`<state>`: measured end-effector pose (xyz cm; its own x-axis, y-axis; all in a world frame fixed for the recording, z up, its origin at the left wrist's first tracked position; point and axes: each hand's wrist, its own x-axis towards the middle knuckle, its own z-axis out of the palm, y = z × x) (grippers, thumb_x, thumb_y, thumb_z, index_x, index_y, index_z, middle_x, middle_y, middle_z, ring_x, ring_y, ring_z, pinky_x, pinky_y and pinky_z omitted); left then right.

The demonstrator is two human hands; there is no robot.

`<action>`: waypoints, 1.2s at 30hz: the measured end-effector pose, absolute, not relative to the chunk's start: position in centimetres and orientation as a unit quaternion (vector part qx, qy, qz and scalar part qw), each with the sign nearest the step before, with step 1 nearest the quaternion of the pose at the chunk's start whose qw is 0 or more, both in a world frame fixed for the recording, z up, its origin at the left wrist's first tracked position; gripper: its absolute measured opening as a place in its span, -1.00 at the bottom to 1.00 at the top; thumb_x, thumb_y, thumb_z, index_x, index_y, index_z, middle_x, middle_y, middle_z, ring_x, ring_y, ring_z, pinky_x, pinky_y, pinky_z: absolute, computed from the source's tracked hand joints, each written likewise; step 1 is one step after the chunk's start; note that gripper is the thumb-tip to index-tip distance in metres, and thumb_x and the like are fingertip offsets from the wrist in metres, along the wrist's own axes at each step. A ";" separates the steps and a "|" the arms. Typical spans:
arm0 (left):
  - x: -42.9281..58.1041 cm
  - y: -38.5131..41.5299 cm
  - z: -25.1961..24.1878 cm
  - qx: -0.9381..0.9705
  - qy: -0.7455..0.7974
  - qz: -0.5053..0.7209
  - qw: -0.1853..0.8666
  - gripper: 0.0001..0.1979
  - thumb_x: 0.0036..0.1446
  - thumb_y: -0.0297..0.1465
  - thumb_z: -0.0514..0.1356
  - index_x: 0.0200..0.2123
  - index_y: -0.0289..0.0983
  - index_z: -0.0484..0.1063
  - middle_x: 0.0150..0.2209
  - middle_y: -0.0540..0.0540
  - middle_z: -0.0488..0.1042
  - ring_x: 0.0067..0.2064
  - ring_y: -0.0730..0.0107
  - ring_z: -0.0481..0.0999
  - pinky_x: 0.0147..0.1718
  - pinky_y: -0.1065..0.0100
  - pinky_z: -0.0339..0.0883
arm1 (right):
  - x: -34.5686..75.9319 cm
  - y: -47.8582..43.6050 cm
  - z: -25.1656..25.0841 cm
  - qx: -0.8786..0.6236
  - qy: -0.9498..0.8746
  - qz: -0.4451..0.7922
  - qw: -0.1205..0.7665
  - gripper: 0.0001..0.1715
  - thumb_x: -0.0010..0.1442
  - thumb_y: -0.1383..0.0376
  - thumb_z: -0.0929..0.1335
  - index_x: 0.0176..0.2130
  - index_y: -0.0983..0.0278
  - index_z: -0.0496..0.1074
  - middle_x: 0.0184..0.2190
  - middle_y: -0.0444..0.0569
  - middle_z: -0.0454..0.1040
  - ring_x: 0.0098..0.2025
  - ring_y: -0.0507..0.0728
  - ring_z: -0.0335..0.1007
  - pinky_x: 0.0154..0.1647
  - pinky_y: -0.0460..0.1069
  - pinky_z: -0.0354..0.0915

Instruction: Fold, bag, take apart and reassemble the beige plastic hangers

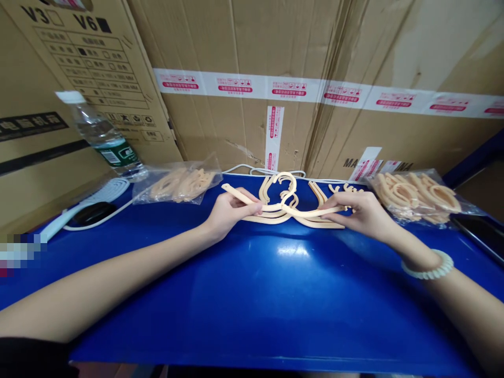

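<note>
A cream plastic clothes hanger (289, 187) is held up over the blue table, its hook pointing upward. My left hand (232, 211) pinches its left arm between thumb and fingers, with the tip sticking out past the hand. On the other side my right hand (356, 212) grips the right arm, partly hiding its end. Just behind and below lie more cream hanger parts (271, 218), stacked arms and hooks partly covered by the held hanger. A few small cream hook pieces (350, 188) lie behind my right hand.
Clear bags of cream hanger parts sit at the left (183, 184) and right (417, 194). A water bottle (106, 139), a pale blue brush (98, 194) and a black oval object (94, 212) are at left. Cardboard boxes (236, 42) wall the back; a dark phone-like object (480, 236) lies right.
</note>
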<state>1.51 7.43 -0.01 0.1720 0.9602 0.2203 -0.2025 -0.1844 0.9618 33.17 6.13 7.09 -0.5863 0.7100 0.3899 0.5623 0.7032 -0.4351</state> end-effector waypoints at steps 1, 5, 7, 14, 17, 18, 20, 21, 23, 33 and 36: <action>1.3 7.8 0.0 0.546 0.342 0.545 0.537 -0.70 -0.14 -0.34 0.53 -0.38 -0.34 0.53 -0.39 -0.10 0.64 -0.36 0.34 0.63 -0.25 0.32 0.52 | 33.5 6.3 7.3 -0.356 -0.890 0.112 0.261 -0.79 0.28 0.15 0.44 -0.25 0.23 0.60 -0.32 0.00 0.62 -0.29 0.19 0.53 -0.24 0.03 0.38; 0.1 9.0 -0.2 0.598 0.340 0.534 0.491 -0.70 -0.16 -0.34 0.53 -0.43 -0.33 0.52 -0.39 -0.10 0.63 -0.38 0.35 0.60 -0.34 0.36 0.46 | 34.7 7.0 7.7 -0.335 -0.916 0.095 0.202 -0.78 0.27 0.16 0.41 -0.31 0.24 0.55 -0.26 0.04 0.56 -0.22 0.20 0.49 -0.20 0.02 0.34; -0.5 9.3 -0.3 0.673 0.337 0.500 0.430 -0.73 -0.11 -0.32 0.51 -0.46 -0.32 0.52 -0.39 -0.13 0.63 -0.38 0.33 0.59 -0.38 0.37 0.42 | 35.1 7.2 7.8 -0.339 -0.921 0.099 0.164 -0.79 0.25 0.17 0.40 -0.34 0.25 0.53 -0.29 0.03 0.53 -0.26 0.18 0.47 -0.24 0.01 0.32; -1.3 9.3 -0.4 0.876 0.199 0.406 0.168 -0.81 0.09 -0.33 0.41 -0.46 -0.27 0.50 -0.35 -0.16 0.62 -0.21 0.22 0.59 -0.16 0.23 0.42 | 34.8 7.4 7.0 -0.405 -0.901 0.147 0.047 -0.82 0.10 0.17 0.43 -0.39 0.24 0.50 -0.45 -0.05 0.50 -0.41 0.15 0.43 -0.40 -0.02 0.22; -1.0 9.1 -0.5 0.896 0.177 0.386 0.132 -0.79 0.13 -0.35 0.37 -0.47 -0.25 0.44 -0.31 -0.16 0.62 -0.18 0.21 0.57 -0.11 0.20 0.41 | 34.7 7.4 6.7 -0.428 -0.884 0.187 0.016 -0.80 0.10 0.14 0.42 -0.39 0.23 0.48 -0.50 -0.09 0.50 -0.46 0.14 0.44 -0.43 -0.03 0.20; -1.0 9.1 -0.5 0.898 0.178 0.380 0.128 -0.79 0.13 -0.35 0.36 -0.47 -0.25 0.43 -0.29 -0.17 0.61 -0.17 0.20 0.56 -0.10 0.19 0.41 | 34.6 7.3 6.6 -0.431 -0.880 0.198 0.012 -0.78 0.10 0.13 0.41 -0.40 0.23 0.47 -0.51 -0.09 0.50 -0.46 0.15 0.45 -0.43 -0.03 0.21; -0.9 8.9 -0.5 0.902 0.186 0.369 0.125 -0.80 0.14 -0.35 0.34 -0.47 -0.24 0.42 -0.27 -0.18 0.61 -0.14 0.19 0.56 -0.09 0.18 0.40 | 34.5 7.2 6.6 -0.434 -0.876 0.212 0.008 -0.75 0.12 0.10 0.41 -0.41 0.23 0.46 -0.50 -0.08 0.51 -0.45 0.15 0.46 -0.42 -0.02 0.23; -0.9 8.8 -0.5 0.904 0.190 0.363 0.124 -0.81 0.14 -0.34 0.33 -0.46 -0.24 0.41 -0.25 -0.19 0.61 -0.13 0.18 0.55 -0.08 0.17 0.40 | 34.4 7.1 6.6 -0.435 -0.875 0.214 0.007 -0.73 0.13 0.08 0.40 -0.41 0.23 0.46 -0.49 -0.07 0.52 -0.44 0.16 0.46 -0.42 -0.02 0.23; -0.9 8.6 -0.3 0.907 0.203 0.348 0.123 -0.84 0.14 -0.35 0.31 -0.43 -0.23 0.40 -0.23 -0.20 0.60 -0.12 0.16 0.55 -0.07 0.17 0.39 | 34.3 7.0 6.6 -0.438 -0.874 0.209 0.007 -0.71 0.13 0.06 0.40 -0.40 0.23 0.45 -0.47 -0.06 0.52 -0.43 0.16 0.46 -0.41 -0.01 0.24; -0.9 8.8 -0.4 0.916 0.211 0.315 0.133 -0.89 0.18 -0.41 0.22 -0.20 -0.25 0.41 -0.09 -0.23 0.55 -0.04 0.15 0.53 -0.04 0.19 0.38 | 34.2 6.9 6.8 -0.487 -0.862 0.143 -0.012 -0.47 0.14 -0.02 0.38 -0.06 0.30 0.45 -0.49 -0.08 0.45 -0.47 0.17 0.38 -0.45 -0.01 0.12; -0.9 8.8 -0.5 0.915 0.205 0.318 0.138 -0.90 0.19 -0.42 0.21 -0.20 -0.25 0.42 -0.09 -0.24 0.55 -0.05 0.17 0.54 -0.05 0.22 0.39 | 34.4 7.0 6.6 -0.491 -0.861 0.135 -0.020 -0.47 0.16 -0.02 0.36 -0.06 0.31 0.46 -0.49 -0.06 0.46 -0.47 0.16 0.38 -0.47 -0.02 0.12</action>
<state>-0.93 8.80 -0.48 0.7140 0.4630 0.5252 0.2873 -0.8779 0.3832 34.37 7.03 6.63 -0.5174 0.8395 -0.1660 0.8501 0.4820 -0.2123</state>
